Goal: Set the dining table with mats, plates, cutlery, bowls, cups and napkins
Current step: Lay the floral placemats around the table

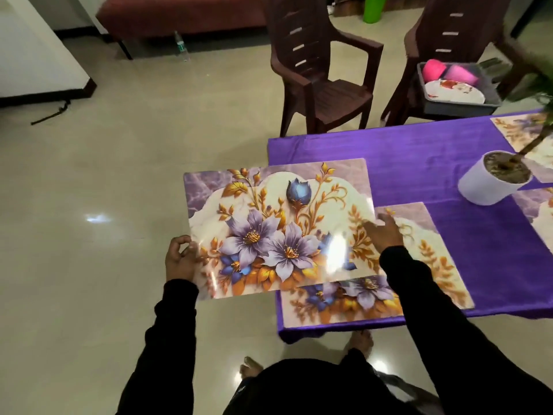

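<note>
The glossy rectangular placemat printed with purple and gold flowers [278, 229] hangs in the air, half over the floor and half over the near-left corner of the table draped in purple velvet cloth [419, 163]. The left hand [179, 262] pinches its near-left corner, fingers curled on the edge. The right hand [386, 232] lies at its right edge with fingers stretched fairly flat; whether it grips that edge, I cannot tell.

A matching floral mat [425, 265] already lies beneath, and 2 more show at the far right near the white pot with a plant [490, 181].

To seat this 1 well, keep it level, carry it to bare cloth beyond the laid mat, and square its edge with the table's edge without overlap.
</note>
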